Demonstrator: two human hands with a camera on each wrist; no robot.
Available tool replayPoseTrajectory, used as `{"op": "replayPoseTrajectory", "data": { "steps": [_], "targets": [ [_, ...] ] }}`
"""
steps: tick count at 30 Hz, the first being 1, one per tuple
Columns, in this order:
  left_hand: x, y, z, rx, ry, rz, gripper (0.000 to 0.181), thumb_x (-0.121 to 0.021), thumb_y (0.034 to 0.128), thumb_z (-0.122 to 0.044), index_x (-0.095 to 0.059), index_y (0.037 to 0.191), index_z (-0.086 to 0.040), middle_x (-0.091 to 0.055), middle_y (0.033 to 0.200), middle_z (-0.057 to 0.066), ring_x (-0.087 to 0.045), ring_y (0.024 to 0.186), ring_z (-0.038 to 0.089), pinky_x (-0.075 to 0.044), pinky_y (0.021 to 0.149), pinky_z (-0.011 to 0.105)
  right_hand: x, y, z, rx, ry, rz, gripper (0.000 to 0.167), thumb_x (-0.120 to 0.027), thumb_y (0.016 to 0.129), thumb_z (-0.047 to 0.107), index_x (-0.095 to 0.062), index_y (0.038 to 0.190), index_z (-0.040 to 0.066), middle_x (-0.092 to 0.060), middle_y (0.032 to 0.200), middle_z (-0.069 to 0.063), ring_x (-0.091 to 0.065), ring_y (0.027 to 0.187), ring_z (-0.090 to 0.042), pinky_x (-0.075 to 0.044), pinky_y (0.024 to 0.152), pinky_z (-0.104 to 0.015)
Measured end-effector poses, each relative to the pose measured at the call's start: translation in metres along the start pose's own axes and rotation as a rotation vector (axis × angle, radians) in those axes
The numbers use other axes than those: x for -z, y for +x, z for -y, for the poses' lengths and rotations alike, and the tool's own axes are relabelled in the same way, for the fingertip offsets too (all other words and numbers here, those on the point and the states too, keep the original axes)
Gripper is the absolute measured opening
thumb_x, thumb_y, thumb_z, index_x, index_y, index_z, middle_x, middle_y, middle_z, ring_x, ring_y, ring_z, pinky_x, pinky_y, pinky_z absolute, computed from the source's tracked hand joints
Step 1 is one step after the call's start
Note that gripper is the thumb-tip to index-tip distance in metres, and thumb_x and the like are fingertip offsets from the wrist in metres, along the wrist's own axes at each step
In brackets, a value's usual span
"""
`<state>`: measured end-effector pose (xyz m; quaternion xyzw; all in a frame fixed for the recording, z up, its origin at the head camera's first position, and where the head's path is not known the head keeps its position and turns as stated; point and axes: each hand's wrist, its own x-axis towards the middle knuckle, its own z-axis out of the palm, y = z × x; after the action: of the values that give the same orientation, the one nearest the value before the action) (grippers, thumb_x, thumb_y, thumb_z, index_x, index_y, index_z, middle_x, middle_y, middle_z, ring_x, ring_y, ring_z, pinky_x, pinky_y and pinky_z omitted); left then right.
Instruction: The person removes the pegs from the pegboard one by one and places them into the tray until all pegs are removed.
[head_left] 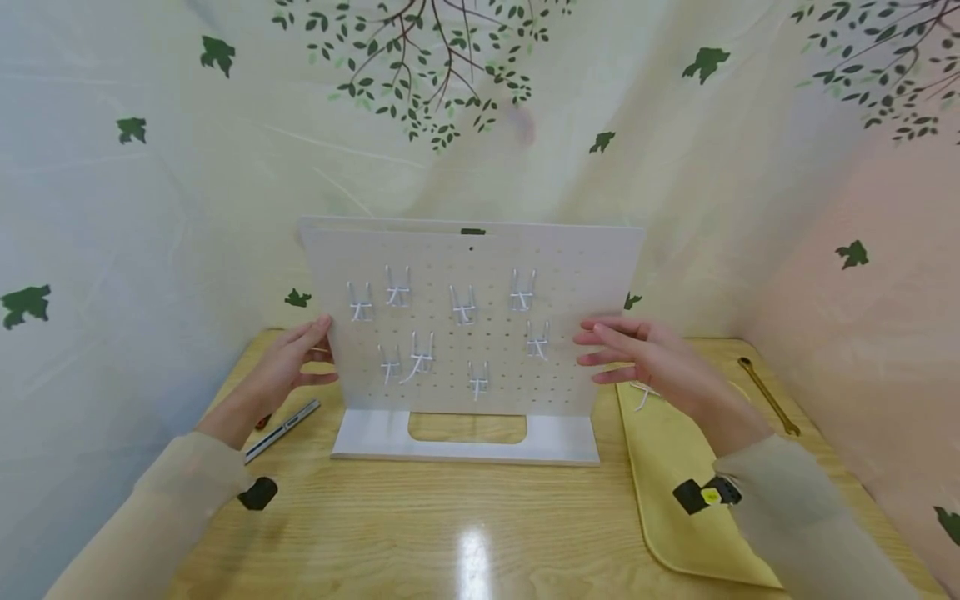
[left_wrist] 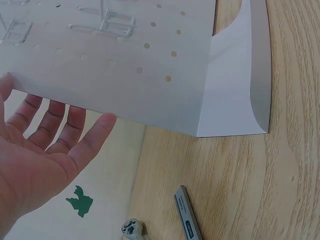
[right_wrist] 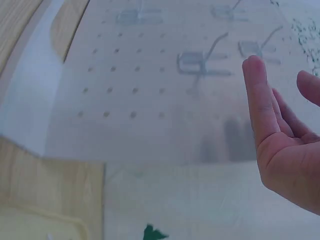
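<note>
Head view: white pegboard (head_left: 570, 283) stands upright at the middle of the table (head_left: 450, 512), between the two hands.
Base: white foot (head_left: 375, 435) with an oblong cutout rests flat on the table.
Hooks: eight white wire hooks (head_left: 462, 308) are fitted to the pegboard face, spread over several heights.
Left hand: left hand (head_left: 288, 358) grasps the pegboard's left edge, thumb at the front, other fingers at and behind the edge.
Right hand: right hand (head_left: 645, 354) is released, fingers extended, near the right edge and holding nothing.
Left of base: silver tool (head_left: 282, 431), slim, lies slantwise on the table, near the left forearm.
Right side: yellow mat (head_left: 690, 533) lies under the right forearm, one loose hook (head_left: 643, 395) on it; brass-coloured wrench (head_left: 768, 396) lies further right.
Backdrop: pale cloth (head_left: 585, 75) printed with leafy branches hangs behind.
</note>
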<state>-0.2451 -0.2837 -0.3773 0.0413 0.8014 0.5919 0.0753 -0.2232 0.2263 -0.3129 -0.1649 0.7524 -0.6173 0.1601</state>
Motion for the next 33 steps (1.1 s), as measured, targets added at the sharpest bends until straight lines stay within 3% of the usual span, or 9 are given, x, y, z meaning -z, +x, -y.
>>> {"op": "replayPoseTrajectory", "data": {
  "steps": [5,10,19,27,33],
  "targets": [
    [-0.002,-0.001,-0.001,0.005,0.005,-0.002,0.079,-0.040,0.1000,-0.067,-0.040,0.148,-0.005,-0.046,0.134,0.022,-0.050,0.119,0.037,-0.055,0.095,0.050,-0.018,0.018,0.016,-0.004,0.098,0.054,0.056,-0.054,0.107,0.032,-0.042,0.148,-0.004,-0.052,0.146,-0.024,-0.067,0.115,-0.025,-0.058,0.091,-0.042],
    [-0.003,-0.002,0.000,0.002,0.004,-0.005,0.078,-0.039,0.1015,-0.065,-0.039,0.150,-0.004,-0.045,0.135,0.024,-0.049,0.119,0.037,-0.054,0.096,0.052,-0.031,0.036,0.025,-0.057,0.212,0.109,0.052,-0.051,0.109,0.030,-0.041,0.149,-0.002,-0.050,0.148,-0.023,-0.066,0.117,-0.027,-0.056,0.094,-0.044],
    [-0.005,-0.004,-0.001,0.014,0.009,-0.013,0.078,-0.038,0.1018,-0.065,-0.038,0.151,-0.005,-0.045,0.137,0.023,-0.048,0.121,0.038,-0.053,0.097,0.055,-0.050,0.056,0.030,-0.148,0.277,0.121,0.051,-0.053,0.107,0.037,-0.048,0.143,0.002,-0.054,0.145,-0.019,-0.058,0.127,-0.037,-0.058,0.086,-0.034],
    [-0.001,0.000,0.000,0.011,0.005,-0.001,0.077,-0.038,0.1019,-0.065,-0.039,0.151,-0.006,-0.045,0.135,0.022,-0.048,0.120,0.038,-0.053,0.097,0.054,-0.055,0.065,0.033,-0.175,0.357,0.080,0.043,-0.059,0.105,0.026,-0.053,0.139,0.001,-0.067,0.127,-0.014,-0.073,0.091,-0.019,-0.058,0.071,-0.024],
    [0.000,0.002,0.000,0.001,0.003,0.002,0.076,-0.038,0.1024,-0.064,-0.039,0.150,-0.005,-0.046,0.134,0.022,-0.049,0.119,0.037,-0.053,0.097,0.054,-0.055,0.067,0.033,-0.172,0.397,0.051,0.040,-0.063,0.103,0.023,-0.057,0.135,0.000,-0.071,0.119,-0.011,-0.073,0.087,-0.018,-0.058,0.068,-0.023]
  ]
}}
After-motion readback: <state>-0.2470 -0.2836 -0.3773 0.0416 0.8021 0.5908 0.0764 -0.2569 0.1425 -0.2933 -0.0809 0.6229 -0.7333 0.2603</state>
